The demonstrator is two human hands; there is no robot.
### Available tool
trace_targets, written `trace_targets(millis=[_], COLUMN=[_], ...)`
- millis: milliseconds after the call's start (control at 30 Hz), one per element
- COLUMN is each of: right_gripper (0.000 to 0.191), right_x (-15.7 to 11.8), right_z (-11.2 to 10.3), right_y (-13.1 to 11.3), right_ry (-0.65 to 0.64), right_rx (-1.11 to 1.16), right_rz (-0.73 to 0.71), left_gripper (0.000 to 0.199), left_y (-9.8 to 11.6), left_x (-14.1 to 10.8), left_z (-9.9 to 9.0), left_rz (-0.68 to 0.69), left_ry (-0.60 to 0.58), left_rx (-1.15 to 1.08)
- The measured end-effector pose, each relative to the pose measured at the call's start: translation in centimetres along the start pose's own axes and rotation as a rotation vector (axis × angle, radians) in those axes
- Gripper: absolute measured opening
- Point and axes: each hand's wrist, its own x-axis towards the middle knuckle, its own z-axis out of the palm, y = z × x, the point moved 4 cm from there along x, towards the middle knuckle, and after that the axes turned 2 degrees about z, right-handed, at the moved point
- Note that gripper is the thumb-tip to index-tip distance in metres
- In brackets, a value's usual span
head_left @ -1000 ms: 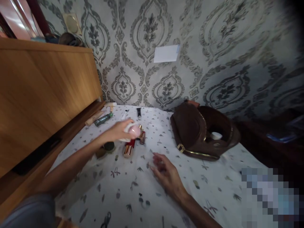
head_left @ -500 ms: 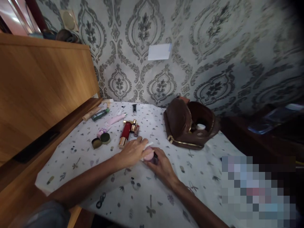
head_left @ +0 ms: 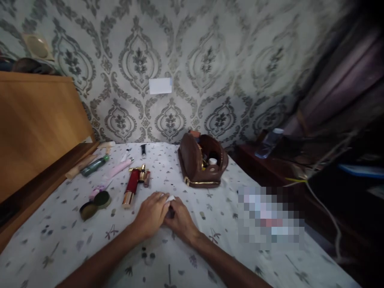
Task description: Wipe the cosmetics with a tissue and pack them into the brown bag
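My left hand (head_left: 152,213) and my right hand (head_left: 181,220) meet over the patterned white cloth. A bit of white tissue (head_left: 171,198) pokes out between them, with the left fingers closed on it. Within my right fingers is a small dark item (head_left: 170,213), mostly hidden. Left of my hands lies a red tube with a gold cap (head_left: 131,187), beside a gold bottle (head_left: 142,173) and a small pinkish tube (head_left: 147,179). An open brown bag (head_left: 204,164) stands beyond my right hand, a white-capped item (head_left: 213,161) inside it.
Two round dark containers (head_left: 102,199), a pink tube (head_left: 120,168), a green bottle (head_left: 95,165) and a small black tube (head_left: 143,150) lie on the left. A wooden cabinet (head_left: 42,124) borders the left side. A clear bottle (head_left: 270,143) lies at the right.
The view has swung right, so the table things appear further left. My hands have closed nearer together, and the pink round item seen between them before is now hidden.
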Motion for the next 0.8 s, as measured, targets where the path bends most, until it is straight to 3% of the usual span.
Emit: trace_targets(millis=[133,333,433,600,800], right_gripper=[0.034,0.066,0.078,0.073,0.069], right_x=[0.1,-0.2,-0.3,-0.4,-0.4], right_z=[0.0,0.1,0.0,-0.1,-0.4], right_y=[-0.2,0.3,0.1,-0.1,-0.4], right_ry=[-0.030,-0.035,-0.023,-0.014,0.021], right_rx=[-0.026,0.039,0.056,0.058,0.180], right_rz=[-0.001,-0.011,-0.046,-0.061,-0.205], left_gripper=[0.039,0.049,0.058,0.061,0.059], left_y=[-1.6,-4.4,-4.7,-4.0,-3.3], left_x=[0.6,0.7,0.3,0.0,-0.2], left_z=[-0.3,0.0,0.3,0.1,-0.1], left_rz=[-0.071,-0.418,-0.514,-0.584,-0.670], left_ry=[-0.009,0.009,0.028,0.062,0.103], left_rx=[-0.285,-0.700,-0.806,-0.906,-1.110])
